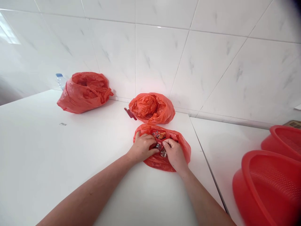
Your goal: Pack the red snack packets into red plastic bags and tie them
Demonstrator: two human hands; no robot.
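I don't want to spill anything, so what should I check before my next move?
1. Front translucent red plastic bag open at top: ok.
2. Left hand and right hand at its mouth: ok.
3. Small glossy printed packets within the bag: ok.
4. Firm grip on a packet: cannot tell, contact partly hidden.
5. Slim dark-red flat pieces apart from hands: ok.
6. Clear blue-capped plastic bottle away from hands: ok.

On the right I see two red perforated baskets (242, 185), one nearer my camera; at far left I make out a blue-capped clear bottle (61, 82) near the pale tiled wall (155, 59).
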